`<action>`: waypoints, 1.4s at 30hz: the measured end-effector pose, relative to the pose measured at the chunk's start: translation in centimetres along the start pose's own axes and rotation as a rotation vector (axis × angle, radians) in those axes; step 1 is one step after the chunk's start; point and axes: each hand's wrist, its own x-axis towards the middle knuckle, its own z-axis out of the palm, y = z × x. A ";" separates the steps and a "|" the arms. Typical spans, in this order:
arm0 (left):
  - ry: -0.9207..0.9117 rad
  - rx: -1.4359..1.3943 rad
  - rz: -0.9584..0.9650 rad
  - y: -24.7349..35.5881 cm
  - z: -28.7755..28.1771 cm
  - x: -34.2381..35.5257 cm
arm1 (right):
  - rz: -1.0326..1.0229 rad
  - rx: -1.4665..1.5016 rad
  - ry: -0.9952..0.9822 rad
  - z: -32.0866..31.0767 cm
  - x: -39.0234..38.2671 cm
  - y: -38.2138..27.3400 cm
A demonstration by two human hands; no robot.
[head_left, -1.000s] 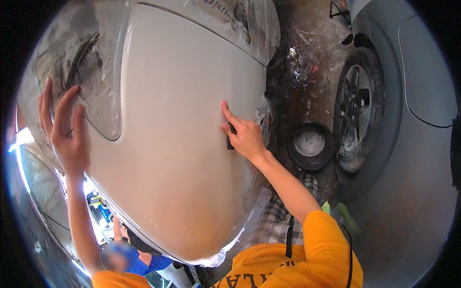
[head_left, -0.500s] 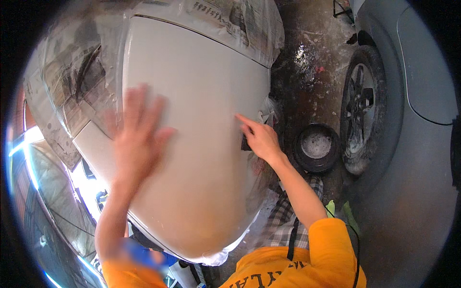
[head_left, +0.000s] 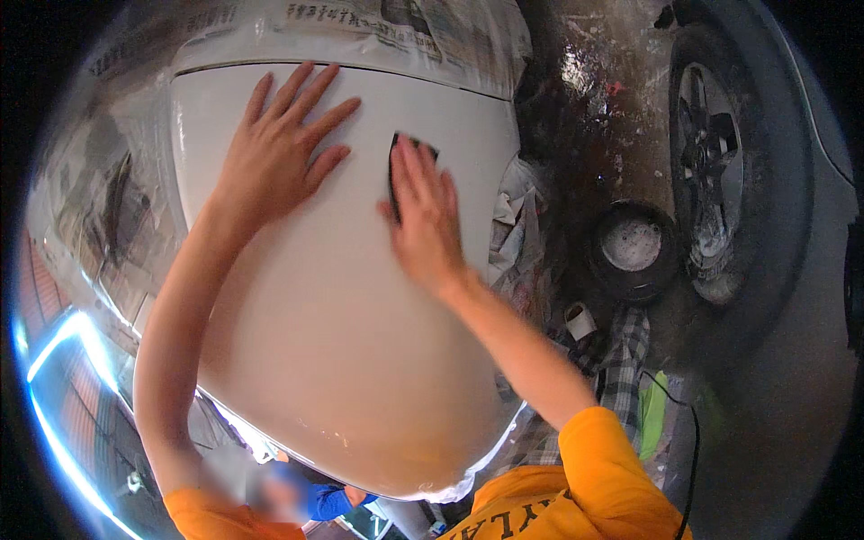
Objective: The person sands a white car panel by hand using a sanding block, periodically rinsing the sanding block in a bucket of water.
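A white car panel (head_left: 342,351) with a beige patch toward its near end fills the middle. My left hand (head_left: 274,162) lies flat on its far left part, fingers spread near the far seam, holding nothing. To the right, my right hand (head_left: 427,216) presses a black sheet of sandpaper (head_left: 393,183) against the panel. My fingers cover most of the sheet, and only its edges show.
Newspaper and clear film (head_left: 342,25) cover the car beyond the seam. Right of the panel stand a black bucket (head_left: 600,256) of sudsy water and a pale cup-like object (head_left: 580,320). Another car's wheel (head_left: 711,171) is farther right. Someone's blue sleeve (head_left: 331,502) shows at lower left.
Both hands have moved farther forward over the panel. My left hand has come to rest flat; my right hand has moved inward from the panel's right edge, with the sandpaper beneath its fingers.
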 end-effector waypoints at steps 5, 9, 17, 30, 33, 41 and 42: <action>-0.218 -0.096 -0.038 -0.1 -3.1 -2.5 | 0.041 -0.057 -0.229 0.0 -4.2 -2.7; -0.291 -0.112 -0.044 0.0 -5.2 -0.8 | -0.046 -0.004 -0.060 1.4 5.5 0.9; -0.455 -0.179 -0.079 -0.2 -6.3 -1.4 | 0.036 -0.016 -0.251 1.1 -2.2 -1.9; -0.653 -0.180 -0.089 0.1 -9.4 -0.3 | -0.069 -0.027 -0.186 0.0 6.1 0.4; -0.644 -0.198 -0.092 0.3 -9.1 0.1 | -0.026 -0.008 -0.133 0.5 6.2 0.4; -0.658 -0.224 -0.074 0.7 -9.7 -0.3 | -0.011 -0.026 -0.161 0.7 6.4 0.3; -0.637 -0.224 -0.067 0.9 -9.7 0.0 | -0.040 -0.013 -0.097 0.8 8.7 1.0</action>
